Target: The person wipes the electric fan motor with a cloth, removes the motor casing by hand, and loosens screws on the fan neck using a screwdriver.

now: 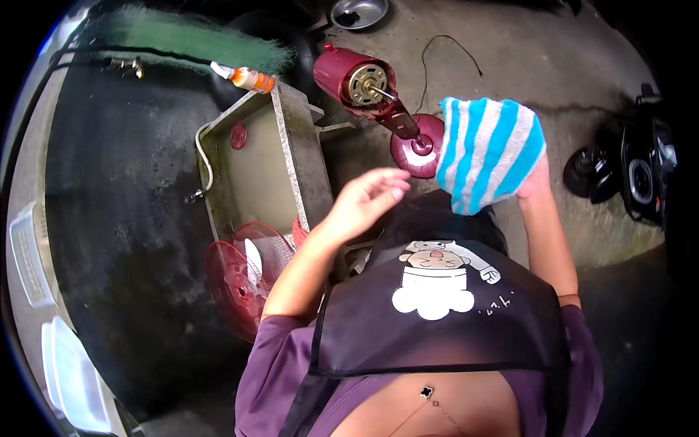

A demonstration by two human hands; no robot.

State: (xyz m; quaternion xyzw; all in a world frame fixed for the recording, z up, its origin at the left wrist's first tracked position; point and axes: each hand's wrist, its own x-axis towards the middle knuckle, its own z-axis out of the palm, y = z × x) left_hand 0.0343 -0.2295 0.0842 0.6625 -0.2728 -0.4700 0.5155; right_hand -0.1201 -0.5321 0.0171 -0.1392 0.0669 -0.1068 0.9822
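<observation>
A blue and light-grey striped cloth [488, 153] is spread in front of my right hand [536, 180], which grips it from behind at its right edge; most of those fingers are hidden by the fabric. My left hand [368, 202] is in the air left of the cloth, fingers apart and slightly curled, with nothing in it. Just beyond the hands stands a dark red electric fan without its blades or guard. Its motor housing [349, 79] shows a bare metal shaft, and its round base [408, 162] rests on the floor, partly behind the cloth.
At left is a concrete sink [251, 171] with an orange spray bottle [247, 77] on its rim. Red fan parts [244, 280] lie at its near end. A metal basin [359, 13] sits at the back, a black machine [642, 182] at right. A thin cord [445, 38] crosses the floor.
</observation>
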